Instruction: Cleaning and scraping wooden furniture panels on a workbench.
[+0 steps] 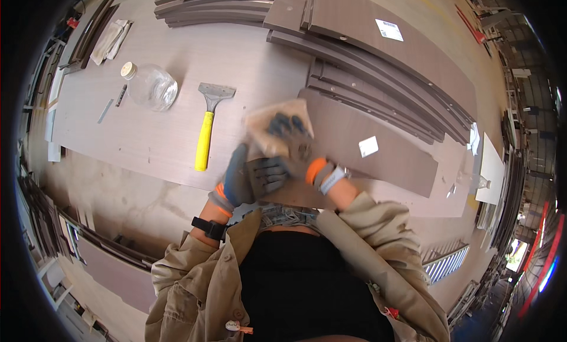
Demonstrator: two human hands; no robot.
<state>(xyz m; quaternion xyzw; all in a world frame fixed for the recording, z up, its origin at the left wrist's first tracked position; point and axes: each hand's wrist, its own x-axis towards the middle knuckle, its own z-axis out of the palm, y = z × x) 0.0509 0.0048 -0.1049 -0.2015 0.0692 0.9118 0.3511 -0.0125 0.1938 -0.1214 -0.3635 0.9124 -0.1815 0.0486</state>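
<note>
The desk [150,141] spreads across the view, its brown top bending toward the rim. On its far right side sits a big stack [354,23] of brown panels, and a smaller stack [218,6] is just left of it. A single brown board [348,120] lies on the near side of the big stack.

The tan sheet [260,124] is on the desk just beside the board's left end, in front of the person and partly covered by the right grip [294,140]. This gloved hand lies over the sheet with its fingers a little apart; motion blur hides them, so I cannot tell whether they clamp it. The left grip [254,175], also gloved, is near the sheet's lower edge with its fingers bent toward the right; whether they hold anything I cannot tell.

Farther left lies a yellow-handled scraper [205,132], blade end away from the person. Beyond it is a clear bottle [155,89] with a pale cap. A pale rag [110,42] rests farther out. A white label [368,146] is on the board. Left of the bottle are a dark stick [121,95] and a thin grey strip [105,111].
</note>
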